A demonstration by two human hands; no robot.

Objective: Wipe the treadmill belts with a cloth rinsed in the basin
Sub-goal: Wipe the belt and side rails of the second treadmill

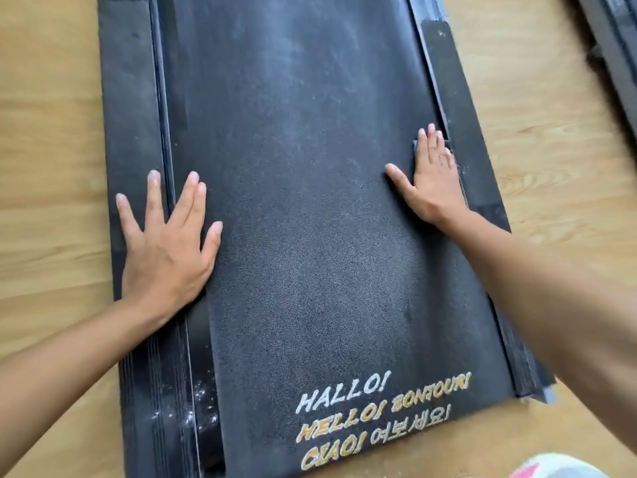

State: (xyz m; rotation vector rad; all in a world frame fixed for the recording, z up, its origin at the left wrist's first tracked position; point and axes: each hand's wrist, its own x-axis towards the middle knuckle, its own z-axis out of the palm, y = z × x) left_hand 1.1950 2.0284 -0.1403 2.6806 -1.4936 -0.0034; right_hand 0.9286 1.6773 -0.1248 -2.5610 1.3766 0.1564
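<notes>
Now the left hand (165, 257) lies flat across the left edge of the dusty black rubber treadmill belt (303, 201), fingers spread, holding nothing. At the belt's right edge the right hand (434, 177) presses straight-fingered on what seems a dark grey cloth (415, 143). Even pressure and overlapping strokes along the belt should lift the dust best.

This is looking like an exercise room, though whether in a gym or a home I cannot tell. A black treadmill belt (310, 201) is lying low on a pale wood-grain floor (48, 132), with greetings (372, 419) in several languages showing across its near end. A second dark machine (613, 46) is edging in at the far right, standing apart on the same floor.
</notes>
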